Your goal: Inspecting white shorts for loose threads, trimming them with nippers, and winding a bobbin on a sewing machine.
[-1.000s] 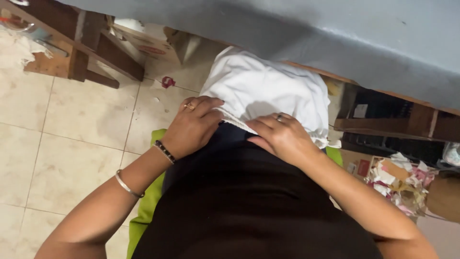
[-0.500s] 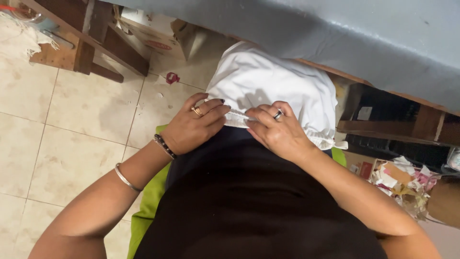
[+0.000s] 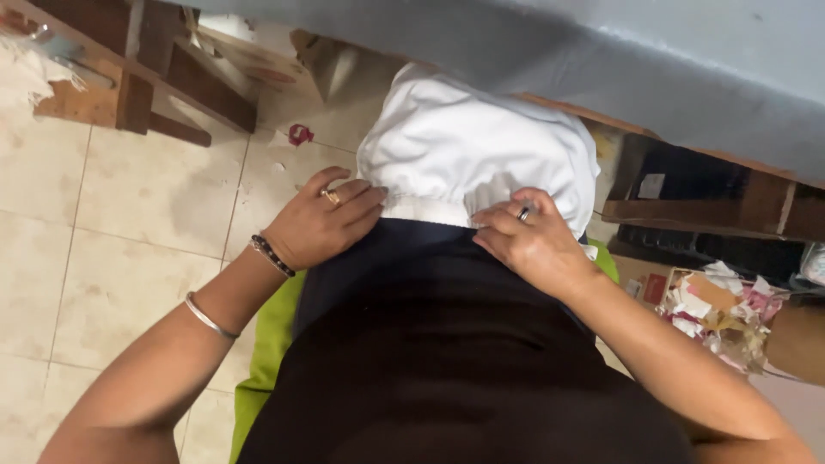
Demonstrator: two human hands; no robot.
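Observation:
A white gathered garment [image 3: 481, 146] with a flat waistband lies over my lap, hanging toward a grey table edge [image 3: 601, 60]. My left hand [image 3: 322, 225], with a ring, a beaded bracelet and a metal bangle, presses on the waistband's left end. My right hand [image 3: 528, 241], wearing a dark ring, pinches the waistband at its right part. Both hands rest against the dark cloth [image 3: 447, 344] covering my lap.
A green cushion [image 3: 266, 344] shows under my left side. Tiled floor [image 3: 112, 223] spreads to the left, with wooden furniture legs [image 3: 180, 77] and a small red scrap [image 3: 300, 134]. A box of paper and fabric scraps [image 3: 722, 314] sits at right under a wooden shelf [image 3: 713, 202].
Both hands have slid along the waistband and spread apart. The band now lies flatter and straighter between them.

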